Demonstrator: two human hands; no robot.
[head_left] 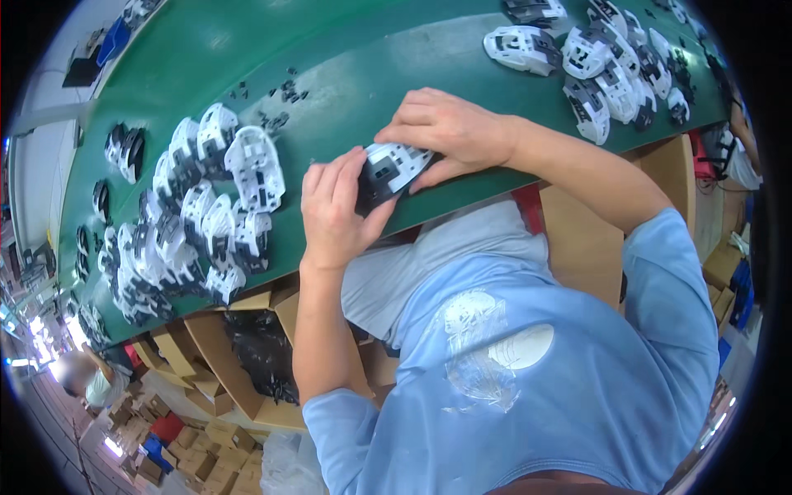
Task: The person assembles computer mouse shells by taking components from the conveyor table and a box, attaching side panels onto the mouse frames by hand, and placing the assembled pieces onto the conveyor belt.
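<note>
A white and black moulded plastic shell (396, 167) with slots and a dark window is held between my two hands, just over the near edge of the green table. My left hand (334, 205) is closed on its dark left end, with the thumb on the near side. My right hand (450, 132) grips the white right end, fingers over the far side and thumb at the near edge. Parts of the shell are hidden under my fingers.
Many similar white and black shells (254, 167) stand crowded on the left of the green table (363, 74), and another pile (606, 70) lies at the right. Small black pieces (287, 91) are scattered at the middle. Cardboard boxes (582, 239) stand below the table; a person (95, 379) is at the far left.
</note>
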